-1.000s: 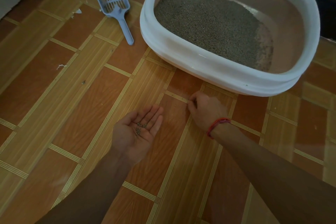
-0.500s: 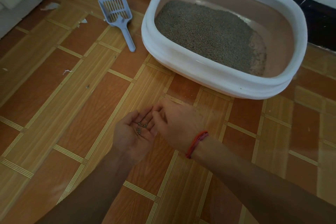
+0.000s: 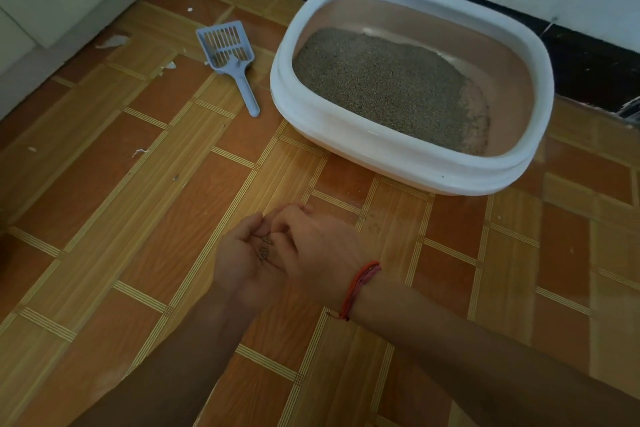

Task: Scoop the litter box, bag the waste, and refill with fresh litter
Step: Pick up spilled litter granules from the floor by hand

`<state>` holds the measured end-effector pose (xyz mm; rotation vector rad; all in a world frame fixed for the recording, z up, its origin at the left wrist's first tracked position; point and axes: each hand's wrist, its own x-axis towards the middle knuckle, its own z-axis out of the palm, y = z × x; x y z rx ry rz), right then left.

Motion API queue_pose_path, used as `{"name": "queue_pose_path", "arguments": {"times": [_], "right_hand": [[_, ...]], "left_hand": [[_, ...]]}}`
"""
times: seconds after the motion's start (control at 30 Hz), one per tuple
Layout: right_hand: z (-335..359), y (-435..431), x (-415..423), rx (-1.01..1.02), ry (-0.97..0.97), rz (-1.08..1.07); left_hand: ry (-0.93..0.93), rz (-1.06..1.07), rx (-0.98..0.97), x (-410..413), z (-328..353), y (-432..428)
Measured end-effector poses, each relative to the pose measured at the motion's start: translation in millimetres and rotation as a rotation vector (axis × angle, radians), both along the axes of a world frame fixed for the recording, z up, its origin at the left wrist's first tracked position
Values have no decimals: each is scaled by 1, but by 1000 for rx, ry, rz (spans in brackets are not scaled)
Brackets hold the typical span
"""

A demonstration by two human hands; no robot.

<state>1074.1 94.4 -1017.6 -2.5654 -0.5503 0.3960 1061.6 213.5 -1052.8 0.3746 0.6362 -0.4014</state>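
Left hand [image 3: 242,262] cupped, fingers together, under stray grains [image 3: 264,251] — right hand [image 3: 320,246] fingers bunched above, pinch hidden; keep palm level.

Home: litter box [image 3: 381,153], patterned floor [image 3: 104,218]

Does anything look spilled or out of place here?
Yes. A few litter grains sit in the left hand, not the litter box. White scraps lie on the floor at left.
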Motion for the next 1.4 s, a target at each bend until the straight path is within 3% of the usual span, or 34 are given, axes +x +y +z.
{"name": "queue_pose_path", "arguments": {"times": [0.13, 0.2, 0.27, 0.33, 0.8, 1.1, 1.4], "right_hand": [[-97, -59, -14, -283, 307, -28], [-83, -62, -4, -219, 215, -144], [-27, -49, 14, -113, -43, -198], [8, -48, 21, -74, -129, -201], [6, -70, 24, -107, -174, -227], [4, -70, 31, -340, -236, -186], [67, -72, 48, -399, -116, -217]], "left_hand": [[4, 95, 33, 0, 9, 1], [0, 126, 40, 0, 17, 2], [-4, 135, 39, -1, 22, 4], [-11, 143, 46, -3, 27, 7], [-20, 203, 66, -4, 45, 19], [14, 239, 87, 15, 50, 19], [27, 221, 94, 34, 127, 14]]}}
